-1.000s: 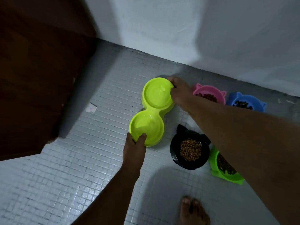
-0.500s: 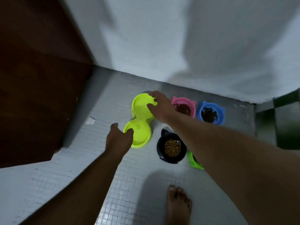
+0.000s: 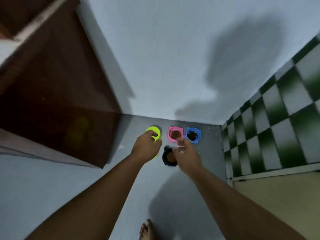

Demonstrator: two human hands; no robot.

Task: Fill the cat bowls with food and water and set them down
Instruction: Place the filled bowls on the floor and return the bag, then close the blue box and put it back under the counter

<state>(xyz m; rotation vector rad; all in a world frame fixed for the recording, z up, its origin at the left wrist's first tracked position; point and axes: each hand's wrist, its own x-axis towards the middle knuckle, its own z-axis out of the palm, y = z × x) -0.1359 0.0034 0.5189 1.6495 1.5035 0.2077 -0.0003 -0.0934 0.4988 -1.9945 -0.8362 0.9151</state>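
Items I log on the head view, picture blurred:

1. Double bowl (image 3: pixel 156 131), yellow-green. It stands on the floor (image 3: pixel 121 184) at the far edge, against the white wall (image 3: pixel 173 58). Its near half is mostly covered by the left hand. I cannot tell what it contains.
2. Pink bowl (image 3: pixel 175 134), just right of the double bowl on the same far edge, with brown kibble inside.
3. Blue bowl (image 3: pixel 193 135), just beside the pink one and closest to the far right corner, with dark kibble inside.
4. Black bowl (image 3: pixel 168 157), nearer than the pink one, with kibble inside. Its right side is hidden by the right hand.
5. Left hand (image 3: pixel 146 148), raised over the double bowl. The fingers are loosely curled with nothing in them.
6. Right hand (image 3: pixel 187 156), raised over the black bowl. It is too smeared for me to tell whether it is spread or pinching anything.
7. Bare foot (image 3: pixel 147 229), at the near edge of the floor.
8. Brown door (image 3: pixel 60 101), along the left edge.
9. Green-and-white checked tiles (image 3: pixel 277 118), on the right wall.
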